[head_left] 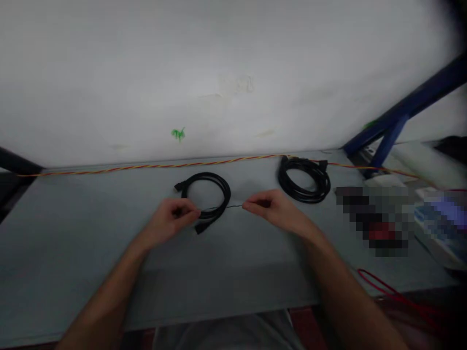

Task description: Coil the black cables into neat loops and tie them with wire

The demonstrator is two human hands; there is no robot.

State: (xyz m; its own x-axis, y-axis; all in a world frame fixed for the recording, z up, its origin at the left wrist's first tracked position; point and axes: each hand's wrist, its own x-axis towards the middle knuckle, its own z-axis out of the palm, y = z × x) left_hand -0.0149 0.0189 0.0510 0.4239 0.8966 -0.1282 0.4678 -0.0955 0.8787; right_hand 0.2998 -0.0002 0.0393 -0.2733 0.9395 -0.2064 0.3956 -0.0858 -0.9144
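Observation:
A black cable point(226, 190), wound into a coil with a plug at each loose end, lies on the grey table in front of me. Between my hands runs a thin dark twist tie point(234, 206), stretched across the near part of the coil. My right hand point(272, 208) pinches its right end, just right of the coil. At the coil's left side, my left hand point(174, 218) is closed in a pinch on the tie's other end, partly over the loop. A second coiled black cable point(304, 198) rests farther right, touched by neither hand.
Along the table's back edge runs a twisted red-yellow wire point(153, 166), before a white wall point(204, 58). Blurred-out items point(375, 223) sit at the right, near a blue metal frame point(412, 104). A red cable point(386, 287) loops at the front right.

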